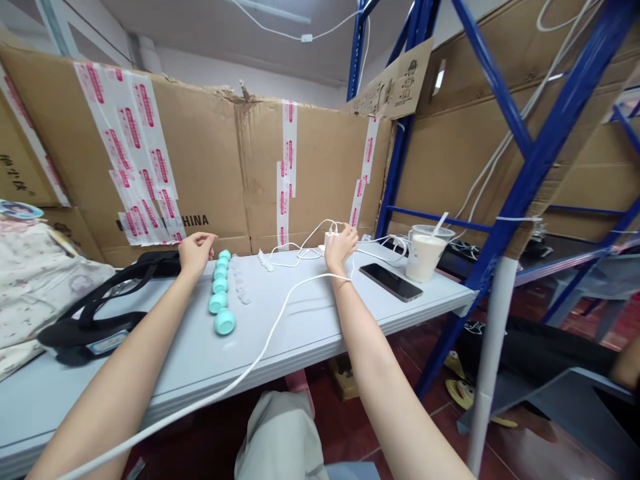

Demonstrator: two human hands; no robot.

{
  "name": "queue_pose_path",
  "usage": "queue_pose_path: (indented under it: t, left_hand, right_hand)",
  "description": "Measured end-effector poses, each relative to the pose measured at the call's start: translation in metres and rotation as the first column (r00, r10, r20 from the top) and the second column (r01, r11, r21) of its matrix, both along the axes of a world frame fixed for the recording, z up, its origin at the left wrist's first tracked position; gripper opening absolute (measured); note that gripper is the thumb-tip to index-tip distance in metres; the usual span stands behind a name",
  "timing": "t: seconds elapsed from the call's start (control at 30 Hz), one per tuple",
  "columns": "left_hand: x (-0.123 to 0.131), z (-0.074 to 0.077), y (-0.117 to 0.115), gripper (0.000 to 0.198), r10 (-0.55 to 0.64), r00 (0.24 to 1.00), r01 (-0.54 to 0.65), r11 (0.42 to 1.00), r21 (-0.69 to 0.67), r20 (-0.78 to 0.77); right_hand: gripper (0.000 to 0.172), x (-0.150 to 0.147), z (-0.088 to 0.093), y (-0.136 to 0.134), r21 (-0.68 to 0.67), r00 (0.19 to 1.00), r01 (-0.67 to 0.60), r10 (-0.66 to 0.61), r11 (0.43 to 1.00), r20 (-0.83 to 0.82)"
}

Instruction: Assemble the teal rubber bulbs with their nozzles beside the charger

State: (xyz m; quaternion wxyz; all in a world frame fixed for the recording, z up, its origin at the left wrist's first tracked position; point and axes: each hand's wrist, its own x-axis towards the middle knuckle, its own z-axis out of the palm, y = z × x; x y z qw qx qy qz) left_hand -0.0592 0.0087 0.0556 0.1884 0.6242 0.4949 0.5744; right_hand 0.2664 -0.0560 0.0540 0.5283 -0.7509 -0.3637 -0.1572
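A clear cup (425,259) at one o'clock holds a pale drink. The right hand (341,247), just past twelve, rests curled against a white adapter (329,239); the left hand (196,252), at eleven, bunches its fingers beside teal pieces (220,285). Whether either grips anything cannot be told. Open tabletop (270,287) spreads between them to the near edge, crossed by a white cable (260,358).

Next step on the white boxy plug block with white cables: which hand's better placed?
Right, likely. The right hand is at the white boxy plug block, though grip is hard to tell; the left hand is farther off, beside the row of mint-green rounded pieces.
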Motion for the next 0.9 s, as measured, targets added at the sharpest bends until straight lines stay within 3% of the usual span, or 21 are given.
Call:
queue_pose_path:
  t: [0.1, 0.23, 0.27, 0.33, 0.4, 0.47, 0.6, 0.73, 0.9]
  left_hand:
    - [-0.003, 0.005, -0.003, 0.035, -0.007, 1.0, 0.006, 1.0, 0.016, 0.016]
    - [-0.004, 0.029, -0.051, 0.042, -0.274, 0.935, 0.269, 0.962, -0.051, -0.227]
    - [-0.003, 0.035, -0.068, 0.043, -0.343, 0.873, 0.317, 0.939, -0.129, -0.348]
    - [0.0, 0.041, -0.102, 0.043, -0.45, 0.666, 0.353, 0.893, -0.28, -0.595]
    - [0.001, 0.038, -0.131, 0.042, -0.449, 0.462, 0.291, 0.891, -0.347, -0.765]
    - [0.0, 0.028, -0.149, 0.042, -0.428, 0.321, 0.239, 0.9, -0.365, -0.845]
    - [-0.008, 0.014, -0.158, 0.037, -0.406, 0.213, 0.196, 0.909, -0.368, -0.889]
    - [-0.01, 0.018, -0.157, 0.031, -0.375, 0.143, 0.138, 0.924, -0.357, -0.916]
    - [-0.016, 0.021, -0.162, 0.038, -0.333, 0.077, 0.117, 0.939, -0.323, -0.94]
  right_hand:
    - [0.046, 0.019, -0.016, 0.011, -0.081, 0.989, 0.037, -0.048, 0.996, -0.141]
    - [0.038, 0.028, -0.028, 0.023, -0.108, 0.989, 0.011, -0.027, 0.994, -0.146]
    - [0.036, 0.029, -0.03, 0.025, -0.111, 0.991, 0.009, -0.024, 0.994, -0.133]
    - [0.034, 0.031, -0.032, 0.028, -0.128, 0.994, 0.006, -0.019, 0.992, -0.104]
    - [0.032, 0.032, -0.034, 0.03, -0.145, 0.997, 0.015, -0.027, 0.989, -0.075]
    - [0.032, 0.032, -0.034, 0.031, -0.154, 0.997, 0.029, -0.039, 0.988, -0.06]
    - [0.032, 0.03, -0.033, 0.03, -0.156, 0.997, 0.03, -0.04, 0.987, -0.059]
    - [0.032, 0.026, -0.031, 0.028, -0.153, 0.997, 0.011, -0.022, 0.988, -0.069]
    - [0.029, 0.025, -0.031, 0.028, -0.152, 0.994, -0.008, -0.009, 0.988, -0.109]
